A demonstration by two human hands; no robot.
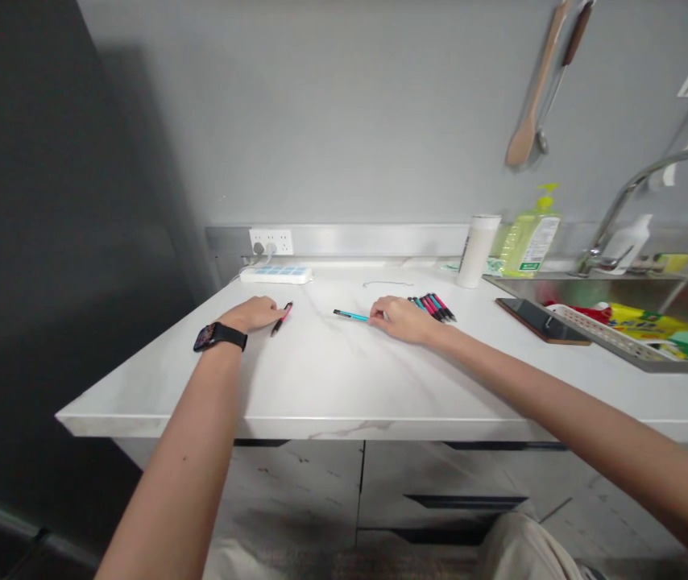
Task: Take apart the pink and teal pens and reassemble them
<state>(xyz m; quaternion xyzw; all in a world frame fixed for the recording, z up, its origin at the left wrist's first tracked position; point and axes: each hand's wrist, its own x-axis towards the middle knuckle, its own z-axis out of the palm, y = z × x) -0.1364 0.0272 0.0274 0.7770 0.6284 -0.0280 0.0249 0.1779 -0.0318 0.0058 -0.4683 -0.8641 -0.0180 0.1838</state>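
On the left of the white countertop [313, 379], my left hand [254, 312] has its fingers curled at a pink and black pen [282, 320], which lies slanted with its dark tip toward me. A black watch sits on that wrist. My right hand [403, 319] pinches one end of a light blue pen [351, 315]; the pen's black end points left, toward the pink one. Just beyond the right hand, several pink and blue pens [434, 307] lie side by side in a row, partly hidden by the hand.
A power strip [277, 275] lies near the wall socket [271, 242]. At the back right stand a white cylinder [478, 251] and a green soap bottle [531, 239]. A phone [540, 320] rests beside the sink [615, 354]. A thin wire [388, 283] lies behind the pens.
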